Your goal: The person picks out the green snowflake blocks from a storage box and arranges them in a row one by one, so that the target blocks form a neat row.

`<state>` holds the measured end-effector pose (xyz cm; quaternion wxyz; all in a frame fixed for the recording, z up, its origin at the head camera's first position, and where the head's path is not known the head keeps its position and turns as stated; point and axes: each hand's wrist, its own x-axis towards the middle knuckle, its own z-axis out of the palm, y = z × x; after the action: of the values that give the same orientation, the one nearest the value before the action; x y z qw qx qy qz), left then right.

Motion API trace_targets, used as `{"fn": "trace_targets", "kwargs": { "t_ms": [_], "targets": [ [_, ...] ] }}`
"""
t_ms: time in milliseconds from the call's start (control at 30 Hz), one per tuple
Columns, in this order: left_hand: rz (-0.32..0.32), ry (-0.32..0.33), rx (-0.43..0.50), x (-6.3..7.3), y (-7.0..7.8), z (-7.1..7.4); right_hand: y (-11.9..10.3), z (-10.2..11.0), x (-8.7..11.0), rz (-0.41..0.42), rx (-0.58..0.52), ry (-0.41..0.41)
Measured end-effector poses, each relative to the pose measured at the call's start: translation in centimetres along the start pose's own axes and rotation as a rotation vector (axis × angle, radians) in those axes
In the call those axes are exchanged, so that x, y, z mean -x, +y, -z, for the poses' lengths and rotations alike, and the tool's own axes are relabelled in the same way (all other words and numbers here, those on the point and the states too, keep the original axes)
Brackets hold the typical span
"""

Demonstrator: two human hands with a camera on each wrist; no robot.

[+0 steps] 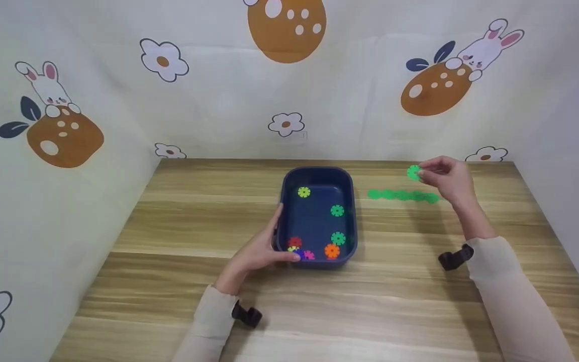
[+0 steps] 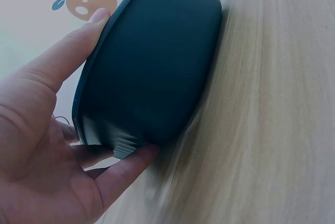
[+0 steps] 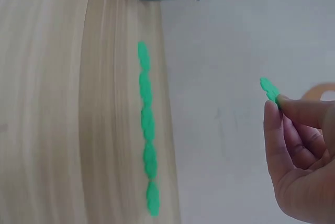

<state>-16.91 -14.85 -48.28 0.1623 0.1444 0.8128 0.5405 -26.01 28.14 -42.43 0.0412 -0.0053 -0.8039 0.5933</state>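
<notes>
My left hand [image 1: 262, 250] grips a dark blue plastic bin [image 1: 318, 262] at its near left corner, thumb over the rim and fingers along the outer side. In the left wrist view the bin's wall [image 2: 152, 62] hides its contents. My right hand [image 1: 448, 180] pinches a green snowflake disc [image 1: 413, 173] between thumb and fingertips, held up above the table. Below it lies a straight row of several green snowflake discs [image 1: 403, 195], set edge to edge on the wood. The right wrist view shows this row [image 3: 147, 122] apart from the held disc [image 3: 268, 89].
Inside the bin lie a yellow disc [image 1: 304, 192], two green discs [image 1: 337, 210], an orange disc [image 1: 331, 251] and, near my left thumb, red, pink and other discs. A printed curtain [image 1: 350, 100] stands behind the wooden table [image 1: 179, 216]. Black cameras sit on both wrists.
</notes>
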Motion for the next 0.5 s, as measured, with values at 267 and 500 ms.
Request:
{"fn": "trace_targets", "kwargs": {
  "t_ms": [267, 500],
  "targets": [
    [0.007, 0.008, 0.001, 0.1, 0.1, 0.0, 1.8, 3.0, 0.4, -0.061, -0.061, 0.073],
    [0.009, 0.004, -0.016, 0.1, 0.2, -0.1, 4.7, 4.7, 0.0, -0.113, 0.075, 0.116]
  ]
}}
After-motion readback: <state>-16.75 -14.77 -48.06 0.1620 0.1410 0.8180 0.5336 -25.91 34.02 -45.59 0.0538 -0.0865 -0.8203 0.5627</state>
